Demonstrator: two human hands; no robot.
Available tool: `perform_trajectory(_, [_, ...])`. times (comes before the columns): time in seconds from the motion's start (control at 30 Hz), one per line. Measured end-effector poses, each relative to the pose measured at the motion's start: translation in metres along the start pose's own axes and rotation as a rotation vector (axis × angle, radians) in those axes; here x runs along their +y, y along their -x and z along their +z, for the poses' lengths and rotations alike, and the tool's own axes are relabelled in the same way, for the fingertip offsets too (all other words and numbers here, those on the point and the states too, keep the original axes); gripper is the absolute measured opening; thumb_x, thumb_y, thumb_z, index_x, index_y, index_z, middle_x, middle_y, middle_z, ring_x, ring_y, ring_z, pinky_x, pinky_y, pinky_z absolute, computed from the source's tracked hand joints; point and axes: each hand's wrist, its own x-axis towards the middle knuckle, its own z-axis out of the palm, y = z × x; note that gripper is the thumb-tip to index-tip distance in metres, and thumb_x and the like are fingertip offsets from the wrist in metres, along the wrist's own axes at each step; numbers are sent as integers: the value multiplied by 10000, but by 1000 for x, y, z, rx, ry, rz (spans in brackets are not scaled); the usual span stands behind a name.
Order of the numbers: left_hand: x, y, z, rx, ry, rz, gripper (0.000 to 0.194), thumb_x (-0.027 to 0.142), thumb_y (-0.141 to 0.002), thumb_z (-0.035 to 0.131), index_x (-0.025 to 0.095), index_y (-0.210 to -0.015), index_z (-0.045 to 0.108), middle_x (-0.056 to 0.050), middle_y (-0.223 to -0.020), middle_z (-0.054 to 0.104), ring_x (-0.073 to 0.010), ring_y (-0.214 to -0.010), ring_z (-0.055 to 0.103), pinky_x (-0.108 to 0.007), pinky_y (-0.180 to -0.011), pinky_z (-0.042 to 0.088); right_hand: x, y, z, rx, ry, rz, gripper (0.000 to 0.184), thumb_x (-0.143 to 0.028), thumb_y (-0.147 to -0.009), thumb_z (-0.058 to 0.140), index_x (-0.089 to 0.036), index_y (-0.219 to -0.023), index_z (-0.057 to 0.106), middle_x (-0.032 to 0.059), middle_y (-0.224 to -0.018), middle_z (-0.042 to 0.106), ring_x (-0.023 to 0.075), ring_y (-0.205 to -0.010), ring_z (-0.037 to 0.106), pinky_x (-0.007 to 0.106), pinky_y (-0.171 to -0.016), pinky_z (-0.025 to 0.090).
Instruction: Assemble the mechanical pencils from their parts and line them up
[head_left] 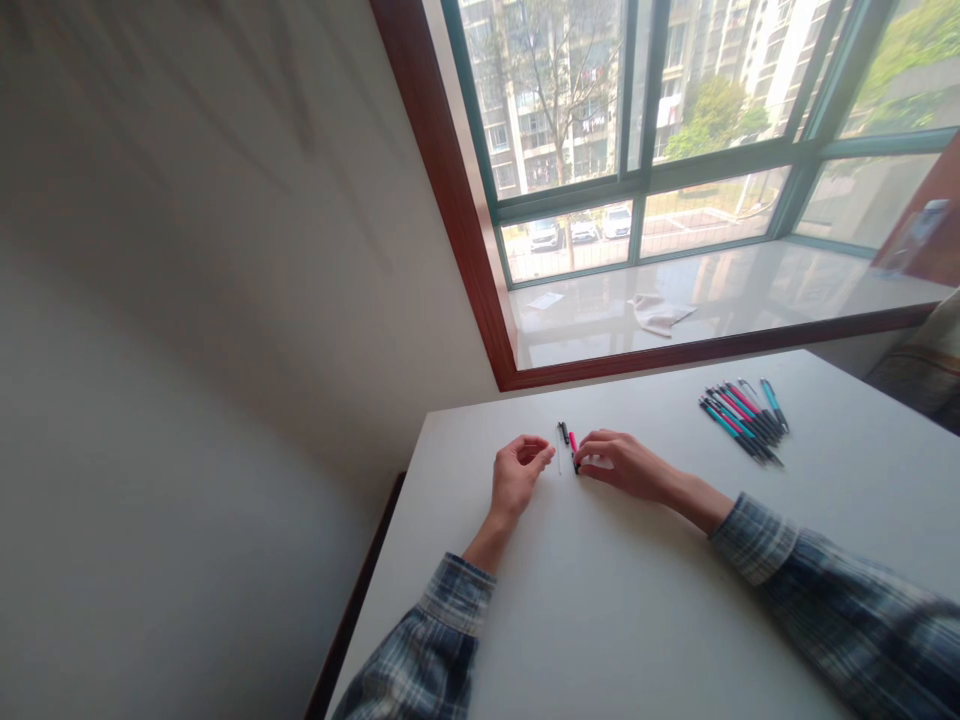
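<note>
Lightly, the fingers of our right hand (pixel 626 467) touch a slim pink-and-black pen (pixel 573 450) at twelve o'clock, light and slick, best taken mid-barrel, while our left hand (pixel 517 475) curls loosely, empty.

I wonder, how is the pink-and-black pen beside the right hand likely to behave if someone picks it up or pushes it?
The pink-and-black pen is slim and round, so it would probably roll easily on the smooth white table. Its narrow, plastic-looking barrel suggests it is light and stiff, not floppy.

The pink pen's (pixel 572 441) lower end, hidden beneath the right hand (pixel 622 465)
</note>
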Motion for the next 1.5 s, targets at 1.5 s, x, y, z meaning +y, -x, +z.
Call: perform_trajectory(1.5, [8,3,7,-39,-32,122,286,361,-767,821,204,-1002,779,-88,-1049,768,-203,-876,674,-301,-796,523,-10,-14,0,294,-32,-57,208,-306,-1069,503,-240,-1016,693,83,-966,713,232,-926,631,382,-834,548])
